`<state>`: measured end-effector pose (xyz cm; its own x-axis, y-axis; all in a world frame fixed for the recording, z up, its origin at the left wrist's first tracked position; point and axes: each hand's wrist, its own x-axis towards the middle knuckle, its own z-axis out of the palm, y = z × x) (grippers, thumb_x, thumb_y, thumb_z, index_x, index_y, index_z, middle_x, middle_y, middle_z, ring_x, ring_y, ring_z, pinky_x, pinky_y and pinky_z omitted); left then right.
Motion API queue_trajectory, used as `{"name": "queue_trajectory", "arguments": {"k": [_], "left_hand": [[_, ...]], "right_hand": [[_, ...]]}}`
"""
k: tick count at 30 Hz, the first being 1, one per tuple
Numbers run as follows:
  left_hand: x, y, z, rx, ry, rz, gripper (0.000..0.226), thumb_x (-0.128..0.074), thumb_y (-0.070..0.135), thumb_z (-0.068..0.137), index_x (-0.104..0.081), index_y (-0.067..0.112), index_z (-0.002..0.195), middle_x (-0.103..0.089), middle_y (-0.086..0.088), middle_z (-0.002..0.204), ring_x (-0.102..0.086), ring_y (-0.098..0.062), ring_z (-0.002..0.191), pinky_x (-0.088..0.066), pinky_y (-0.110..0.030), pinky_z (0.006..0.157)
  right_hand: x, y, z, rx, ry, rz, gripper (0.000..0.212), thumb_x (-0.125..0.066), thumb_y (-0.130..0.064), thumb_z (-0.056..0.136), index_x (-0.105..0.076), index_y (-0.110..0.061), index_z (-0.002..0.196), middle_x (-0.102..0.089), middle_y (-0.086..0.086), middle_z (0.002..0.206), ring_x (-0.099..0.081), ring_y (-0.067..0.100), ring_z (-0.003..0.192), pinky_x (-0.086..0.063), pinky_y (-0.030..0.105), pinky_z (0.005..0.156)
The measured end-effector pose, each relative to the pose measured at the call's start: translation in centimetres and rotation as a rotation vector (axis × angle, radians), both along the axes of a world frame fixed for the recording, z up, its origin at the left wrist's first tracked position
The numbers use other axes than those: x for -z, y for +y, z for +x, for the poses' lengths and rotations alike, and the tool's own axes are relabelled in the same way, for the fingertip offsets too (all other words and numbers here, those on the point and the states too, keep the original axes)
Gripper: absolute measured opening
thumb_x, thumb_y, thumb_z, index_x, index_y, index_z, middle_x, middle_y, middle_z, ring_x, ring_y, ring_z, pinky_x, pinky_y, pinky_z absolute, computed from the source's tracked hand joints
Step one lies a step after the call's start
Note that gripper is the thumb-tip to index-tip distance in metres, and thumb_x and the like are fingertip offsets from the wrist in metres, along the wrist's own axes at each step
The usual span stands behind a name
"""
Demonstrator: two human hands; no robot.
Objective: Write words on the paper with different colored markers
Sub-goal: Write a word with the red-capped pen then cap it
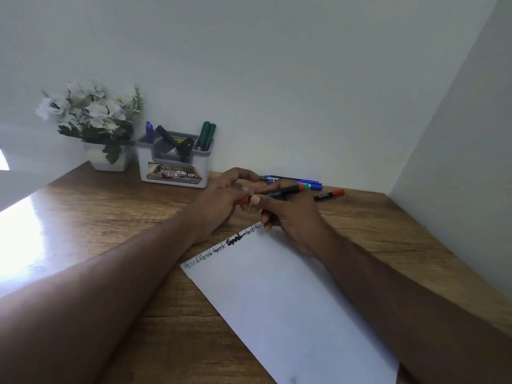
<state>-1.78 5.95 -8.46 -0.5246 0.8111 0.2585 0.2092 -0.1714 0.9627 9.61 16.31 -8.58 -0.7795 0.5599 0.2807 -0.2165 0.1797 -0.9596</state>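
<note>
Wooden desk [116, 217] set in a white-walled corner [415, 134].

A wooden desk [110, 212] with a brown grain sits pushed into a corner of the room. Behind the desk rises a plain pale back wall [249, 65], and at the desk's right edge a second pale side wall [471, 162] meets it in a straight vertical corner line. On the desk's far left corner, against the back wall, stands a white pot of white flowers [94, 117] with dark green leaves. Just right of the flowers stands a grey and white organizer [173, 167] with a printed label on its front. Bright light falls on the desk's left side in a glaring white patch [19, 239], while the right side of the desk lies in softer shade.
</note>
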Motion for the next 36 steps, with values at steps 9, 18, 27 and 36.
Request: {"name": "queue_trajectory", "arguments": {"k": [9,18,27,36], "left_hand": [[-0.2,-0.3,0.4,-0.01,-0.066,0.002,0.02,-0.04,0.0,0.097,-0.055,0.007,0.108,-0.054,-0.009,0.063,-0.041,0.001,0.032,-0.032,-0.011,0.036],[0.8,-0.4,-1.1,-0.185,-0.108,0.121,0.015,-0.051,0.008,0.097,-0.051,0.013,0.11,-0.05,-0.001,0.062,-0.035,-0.01,0.039,-0.029,-0.021,0.041],[-1.0,-2.9,-1.7,-0.211,-0.296,0.308,0.01,-0.049,0.02,0.099,-0.052,0.013,0.106,-0.059,-0.003,0.068,-0.048,-0.017,0.043,-0.039,-0.028,0.045],[0.2,-5.6,-9.0,-0.816,-0.469,0.374,0.012,-0.052,0.012,0.096,-0.058,0.013,0.106,-0.06,-0.008,0.086,-0.058,-0.019,0.068,-0.046,-0.026,0.049]], "right_hand": [[0.7,-0.7,-0.8,0.023,0.033,0.04,0.007,-0.069,0.0,0.083,-0.068,0.005,0.088,-0.064,0.015,0.068,-0.054,0.018,0.051,-0.047,0.027,0.041],[0.1,1.1,-0.2,0.418,0.114,0.281,0.076,-0.086,-0.01,0.064,-0.047,-0.043,0.12,-0.052,0.001,0.105,-0.059,0.011,0.086,-0.052,0.032,0.075],[-2.3,0.6,-3.3,0.539,-0.118,1.735,0.007,-0.076,-0.019,0.075,-0.072,-0.019,0.081,-0.068,0.002,0.088,-0.058,0.028,0.08,-0.04,0.035,0.067],[-9.0,-4.6,-9.9,0.245,0.09,0.765,0.083,-0.069,-0.005,0.084,-0.025,-0.035,0.148,-0.067,-0.004,0.078,-0.064,0.003,0.07,-0.05,0.009,0.066]]}}
